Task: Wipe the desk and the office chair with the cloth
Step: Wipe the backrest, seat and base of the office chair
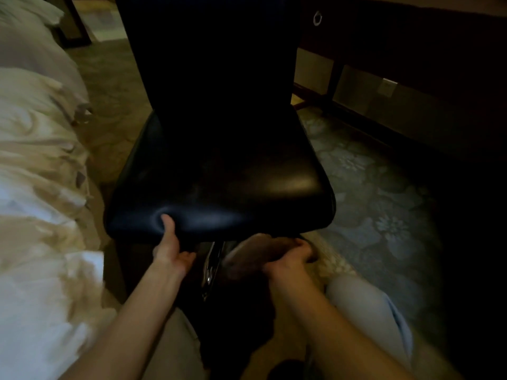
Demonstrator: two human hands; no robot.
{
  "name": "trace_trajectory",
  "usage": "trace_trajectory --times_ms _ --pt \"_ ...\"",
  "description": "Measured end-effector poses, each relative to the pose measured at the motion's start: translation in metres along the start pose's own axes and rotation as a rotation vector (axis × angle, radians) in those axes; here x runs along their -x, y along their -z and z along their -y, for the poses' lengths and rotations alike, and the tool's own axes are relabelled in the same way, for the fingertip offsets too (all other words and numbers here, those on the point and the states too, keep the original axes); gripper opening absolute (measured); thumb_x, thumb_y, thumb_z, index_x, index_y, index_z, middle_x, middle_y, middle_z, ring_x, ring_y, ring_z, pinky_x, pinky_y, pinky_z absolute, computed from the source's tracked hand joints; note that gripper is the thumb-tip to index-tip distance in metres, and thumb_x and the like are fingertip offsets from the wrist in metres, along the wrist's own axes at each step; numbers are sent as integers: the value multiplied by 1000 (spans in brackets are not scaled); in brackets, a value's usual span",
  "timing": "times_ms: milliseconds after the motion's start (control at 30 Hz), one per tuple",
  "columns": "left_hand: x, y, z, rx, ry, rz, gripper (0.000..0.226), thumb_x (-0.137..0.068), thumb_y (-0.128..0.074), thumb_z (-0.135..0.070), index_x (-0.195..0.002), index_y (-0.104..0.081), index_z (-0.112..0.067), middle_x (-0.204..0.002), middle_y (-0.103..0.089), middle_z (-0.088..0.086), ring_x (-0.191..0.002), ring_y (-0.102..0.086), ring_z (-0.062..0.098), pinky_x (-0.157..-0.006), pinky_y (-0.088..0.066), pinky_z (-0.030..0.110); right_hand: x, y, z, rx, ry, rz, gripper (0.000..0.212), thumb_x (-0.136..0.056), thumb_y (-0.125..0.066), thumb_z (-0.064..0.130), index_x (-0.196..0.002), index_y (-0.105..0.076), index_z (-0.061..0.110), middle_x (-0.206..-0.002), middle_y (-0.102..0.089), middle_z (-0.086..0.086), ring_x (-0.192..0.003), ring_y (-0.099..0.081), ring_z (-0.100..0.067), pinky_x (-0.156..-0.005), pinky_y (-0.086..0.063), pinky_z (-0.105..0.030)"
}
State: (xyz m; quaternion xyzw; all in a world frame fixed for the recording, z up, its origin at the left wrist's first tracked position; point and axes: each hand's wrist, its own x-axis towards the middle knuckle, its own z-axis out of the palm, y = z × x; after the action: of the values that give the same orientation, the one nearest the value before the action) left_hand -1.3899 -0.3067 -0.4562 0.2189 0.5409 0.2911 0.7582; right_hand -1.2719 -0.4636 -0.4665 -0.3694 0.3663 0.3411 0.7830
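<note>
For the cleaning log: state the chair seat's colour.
Glossy black seat, clearest in the head view.

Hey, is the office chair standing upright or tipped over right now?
Upright. The office chair has its seat facing up and backrest rising behind; the left hand grips the seat's front edge.
</note>
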Motion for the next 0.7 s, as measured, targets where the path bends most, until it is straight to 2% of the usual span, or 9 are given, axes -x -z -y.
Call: trace_trajectory --times_ms 67,167,200,267,333,433,500,600,700 --pt "-8 1 -10 -11 -41 -31 81 -90 -59 -65 -154 -37 -20 -153 -49 4 -137 -51 30 -110 -41 49 -9 12 40 -28 91 -45 52 -99 -32 49 -111 -65 10 -111 -63 -20 -101 -60 -39 -90 -48 -45" --pt "-20 5 -21 15 -78 -34 87 -89 -55 -71 -156 -35 -19 -152 -50 6 -134 -54 30 -110 -45 49 -16 19 88 -22 298 -53 45 -98 -36 37 -118 -61 6 -120 -61 -18 -111 -57 -34 -104 -46 -44" --pt "-20 8 -22 16 -85 -18 91 -88 -52 -76 -157 -33 -19 -153 -49 6 -134 -53 30 -112 -44 50 -15 18 95 28 356 -77 38 -96 -40 33 -112 -63 6 -114 -63 -17 -106 -60 -32 -98 -49 -40" --pt "-19 12 -18 -7 -86 57 94 -87 -39 -85 -159 -32 -23 -156 -46 6 -140 -47 30 -118 -36 51 -12 10 99 97 409 -68 26 -90 -49 32 -90 -64 11 -88 -69 -11 -82 -64 -27 -66 -54 -28" --pt "-10 8 1 4 -31 144 93 -86 -30 -88 -156 -38 -27 -155 -47 7 -142 -44 32 -120 -31 51 -6 -3 90 173 383 -2 29 -89 -50 38 -91 -66 14 -79 -70 -8 -75 -64 -26 -56 -54 -27" --pt "12 -9 42 21 95 252 98 -80 -30 -93 -151 -46 -28 -145 -55 10 -133 -51 36 -116 -36 52 -1 -14 46 330 323 -7 47 -88 -51 51 -115 -65 14 -108 -70 -11 -98 -65 -31 -91 -56 -47" --pt "25 -17 59 17 104 271 96 -81 -30 -93 -150 -49 -29 -144 -57 10 -131 -54 35 -113 -40 50 5 -3 6 365 286 -71 56 -84 -55 56 -121 -60 14 -112 -67 -9 -103 -63 -31 -98 -52 -48" --pt "28 -10 62 17 75 217 90 -85 -29 -89 -151 -47 -31 -150 -53 8 -135 -51 33 -110 -40 45 15 16 -35 378 106 -26 46 -86 -59 55 -113 -52 18 -109 -66 -12 -99 -63 -33 -91 -53 -47" --pt "23 9 52 54 140 210 92 -83 -32 -90 -148 -52 -28 -143 -58 11 -128 -55 35 -111 -40 49 18 13 -33 350 77 -7 43 -86 -60 48 -116 -50 18 -98 -67 -13 -84 -65 -31 -67 -51 -33"
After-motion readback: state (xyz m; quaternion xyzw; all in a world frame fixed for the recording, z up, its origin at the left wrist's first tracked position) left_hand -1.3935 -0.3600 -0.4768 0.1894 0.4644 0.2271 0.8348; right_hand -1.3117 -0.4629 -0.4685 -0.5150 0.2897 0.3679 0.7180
